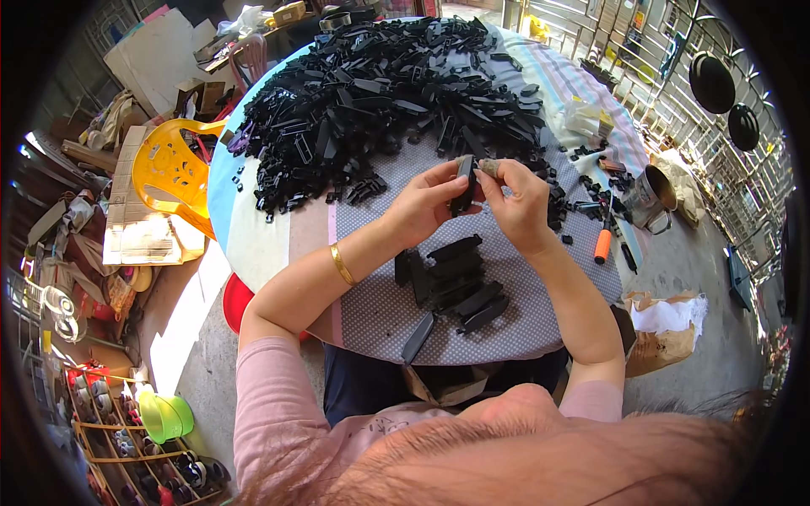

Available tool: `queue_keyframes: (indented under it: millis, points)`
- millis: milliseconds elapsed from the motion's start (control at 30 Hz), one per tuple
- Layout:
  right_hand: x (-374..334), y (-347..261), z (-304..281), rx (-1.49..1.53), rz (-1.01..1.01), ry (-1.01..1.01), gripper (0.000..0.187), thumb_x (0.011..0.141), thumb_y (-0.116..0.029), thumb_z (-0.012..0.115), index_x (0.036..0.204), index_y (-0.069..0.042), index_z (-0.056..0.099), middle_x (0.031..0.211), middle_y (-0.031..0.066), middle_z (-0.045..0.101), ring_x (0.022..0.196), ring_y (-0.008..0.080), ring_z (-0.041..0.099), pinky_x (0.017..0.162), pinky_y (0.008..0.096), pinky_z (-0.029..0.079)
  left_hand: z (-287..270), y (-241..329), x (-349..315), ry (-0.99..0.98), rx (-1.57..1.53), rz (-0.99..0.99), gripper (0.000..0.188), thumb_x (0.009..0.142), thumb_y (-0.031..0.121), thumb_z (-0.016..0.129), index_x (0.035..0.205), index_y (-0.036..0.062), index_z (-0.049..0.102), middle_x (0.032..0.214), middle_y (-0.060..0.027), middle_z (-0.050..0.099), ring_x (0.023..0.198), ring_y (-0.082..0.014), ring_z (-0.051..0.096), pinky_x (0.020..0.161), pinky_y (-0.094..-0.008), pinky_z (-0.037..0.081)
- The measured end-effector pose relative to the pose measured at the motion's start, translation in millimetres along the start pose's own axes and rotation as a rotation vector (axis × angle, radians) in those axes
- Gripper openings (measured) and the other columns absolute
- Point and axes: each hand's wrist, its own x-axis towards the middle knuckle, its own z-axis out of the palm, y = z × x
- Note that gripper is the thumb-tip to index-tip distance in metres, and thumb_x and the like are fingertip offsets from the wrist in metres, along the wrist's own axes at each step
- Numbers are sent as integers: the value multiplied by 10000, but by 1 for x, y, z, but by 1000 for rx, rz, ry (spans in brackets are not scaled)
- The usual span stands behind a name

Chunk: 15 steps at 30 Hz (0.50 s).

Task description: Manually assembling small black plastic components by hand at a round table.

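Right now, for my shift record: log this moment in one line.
left hand: holds black plastic part | right hand: small grey piece | finished stack below

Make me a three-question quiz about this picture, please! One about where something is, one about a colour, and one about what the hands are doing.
1. Where is the big heap of black plastic parts?
A. On the far side of the round table
B. On the floor
C. In the person's lap

2. What colour is the plastic chair beside the table?
A. Blue
B. Yellow
C. White

3. What is the left hand doing?
A. Lying flat on the table
B. Resting on the chair
C. Holding a long black piece upright

Answers:
1. A, the heap covers the table's far half, beyond the hands.
2. B, the chair at the table's left edge is yellow.
3. C, the left hand's fingers close on the black piece, while the right hand pinches a small grey part at its top.
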Motion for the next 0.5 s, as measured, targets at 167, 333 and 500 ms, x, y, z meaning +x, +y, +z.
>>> queue_keyframes:
  millis: [167,333,500]
  points:
    - [-2,2,0,-326,-92,-110,113,810,-115,570,789,-7,543,686,121,570,618,285,584,532,355,461,5,-2,-3,43,355,27,337,932,179,452,1234,31,460,849,-43,561,694,-102,554,597,-238,459]
    - [-8,5,3,-483,-112,-283,159,847,-147,504,767,-11,481,683,140,548,642,306,583,555,376,477,11,-2,-5,197,844,131,262,931,199,444,1057,-11,536,595,1,505,528,-77,467,486,-239,390]
    - [-5,12,-5,-391,-135,-499,136,837,-121,489,753,-15,472,699,151,541,641,317,580,554,384,476,4,7,0,201,1027,136,264,914,207,469,902,-38,569,560,2,481,512,-78,415,468,-259,359]
